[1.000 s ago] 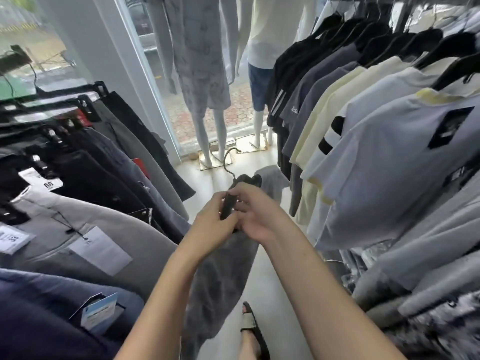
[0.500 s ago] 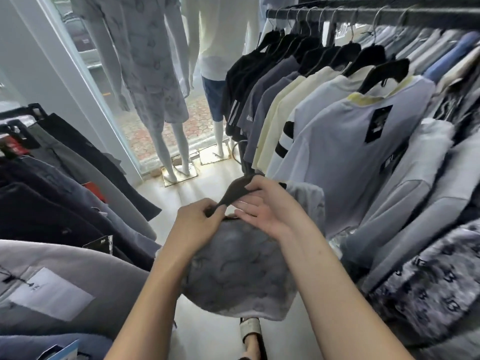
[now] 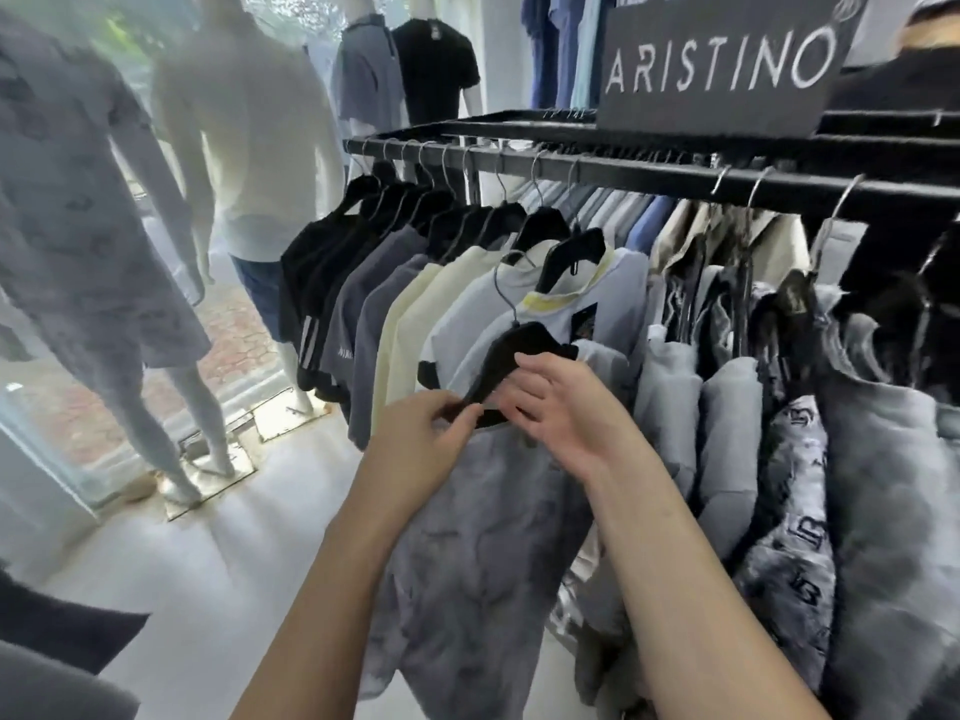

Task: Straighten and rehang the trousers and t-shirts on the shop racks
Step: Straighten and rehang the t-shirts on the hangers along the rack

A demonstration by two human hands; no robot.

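Both hands met near centre. Left hand (image 3: 431,433) pinched the low end of the hanger (image 3: 511,356) between thumb and forefinger, with collar cloth caught in the pinch and the other fingers curled under. Right hand (image 3: 563,415) sat just beside it at 3 o'clock, thumb over the hanger's shoulder, fingers slightly apart and curled beneath, so it was clamped on the hanger too. Hanger was black and tilted, left end low. Its hook (image 3: 500,291) stuck up toward 12, below the rail (image 3: 623,168) and not touching it. Shirt (image 3: 467,563), grey and patterned, hung from the hanger down between the forearms to 6 o'clock.

I logged the rail running from 11 across to 3, with its free end at 11. Hung shirts (image 3: 395,283) were packed tight from 11 to 12: black, grey, cream, then white. The nearest white one was right behind the hanger; I couldn't tell if they touched. From 2 to 4 o'clock, grey tops (image 3: 727,423) and printed ones crowded up against the right forearm. No slack on that side. Sign (image 3: 717,59) stood on the rack top at 1.

Open room was on the left. Pale floor (image 3: 234,553) spread wide from 7 to 9 o'clock. Mannequins (image 3: 78,241) stood on shiny bases at 9 to 10 by the window, well apart from the hands. Dark garments (image 3: 62,631) cut the corner at 8.
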